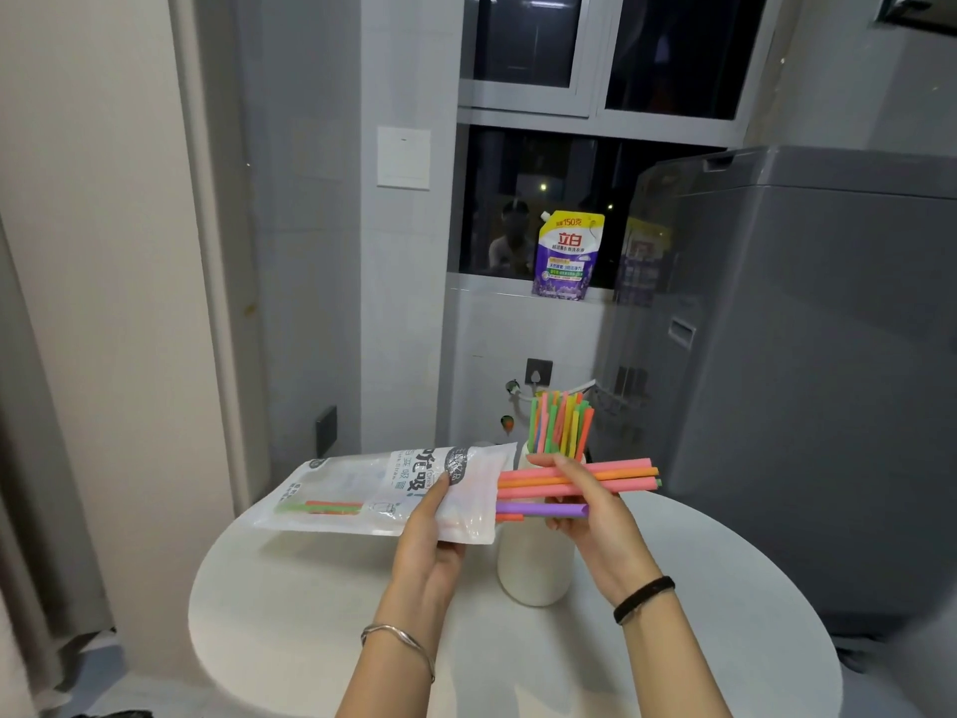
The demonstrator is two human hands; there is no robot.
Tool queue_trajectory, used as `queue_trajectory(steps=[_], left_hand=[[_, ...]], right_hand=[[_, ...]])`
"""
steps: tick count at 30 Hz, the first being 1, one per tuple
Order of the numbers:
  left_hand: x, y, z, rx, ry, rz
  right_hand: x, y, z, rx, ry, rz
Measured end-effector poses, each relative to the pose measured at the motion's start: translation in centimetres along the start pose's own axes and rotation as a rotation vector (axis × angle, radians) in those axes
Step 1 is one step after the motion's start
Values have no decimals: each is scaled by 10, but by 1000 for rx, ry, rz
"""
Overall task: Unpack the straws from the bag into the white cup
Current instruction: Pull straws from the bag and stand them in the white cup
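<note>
At the centre of the frame, a person's right hand [590, 515] pinches a bundle of pink, orange and green straws [611, 476] between thumb and curled fingers. The bundle lies level and its left ends sit at the mouth of the bag [362, 489]. A purple straw [544, 509] juts out just below, against the same fingers.

The left hand [430, 536] grips the clear printed bag near its open end, thumb on top and fingers curled beneath, holding it level above the round white bench [310, 614]. A few green and orange leftover straws [331, 506] lie at the bag's far end, left of centre.

The white cup [536, 562] stands on the bench directly below the right hand. A fan of upright straws [559, 422] rises from it behind the bundle.

The step in hand appears to be drawing this bundle clear and standing it in the cup. To do it well, the left hand should keep the bag steady and level. The right hand should pull straight toward the right of the frame until every end is free, gathering the purple straw into its grip. It should then tip the bundle upright and lower it into a gap among the standing straws without knocking the cup.

A detergent pouch [567, 256] sits on the sill at upper centre, and a grey washing machine [802, 355] fills the right of the frame.
</note>
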State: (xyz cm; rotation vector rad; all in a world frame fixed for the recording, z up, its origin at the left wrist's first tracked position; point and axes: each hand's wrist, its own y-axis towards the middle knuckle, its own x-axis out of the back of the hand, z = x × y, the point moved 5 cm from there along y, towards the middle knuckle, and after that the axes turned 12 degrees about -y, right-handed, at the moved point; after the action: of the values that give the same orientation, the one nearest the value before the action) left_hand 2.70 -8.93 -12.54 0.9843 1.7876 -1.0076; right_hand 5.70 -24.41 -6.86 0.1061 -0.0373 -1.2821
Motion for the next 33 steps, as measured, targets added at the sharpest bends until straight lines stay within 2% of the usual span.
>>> queue_trajectory(steps=[2, 4, 7, 10, 13, 18, 25, 33], left_hand=[[-1, 0, -1, -10, 1, 5], [-1, -2, -2, -14, -3, -1], [0, -1, 2, 2, -11, -20], [-9, -5, 12, 41, -7, 7], [-15, -8, 19, 37, -21, 5], [-12, -8, 13, 17, -90, -30], [-6, -5, 6, 20, -99, -57], [-7, -9, 8, -12, -130, -72]], right_hand=[[0, 1, -1, -5, -19, -10], [4, 2, 1, 20, 32, -115], [11, 7, 11, 93, 289, -226], [8, 14, 24, 94, 426, -185], [3, 22, 38, 97, 423, -125], [26, 33, 85, 247, 477, -188], [56, 33, 154, 405, 411, -325], [50, 42, 157, 378, 171, -390]])
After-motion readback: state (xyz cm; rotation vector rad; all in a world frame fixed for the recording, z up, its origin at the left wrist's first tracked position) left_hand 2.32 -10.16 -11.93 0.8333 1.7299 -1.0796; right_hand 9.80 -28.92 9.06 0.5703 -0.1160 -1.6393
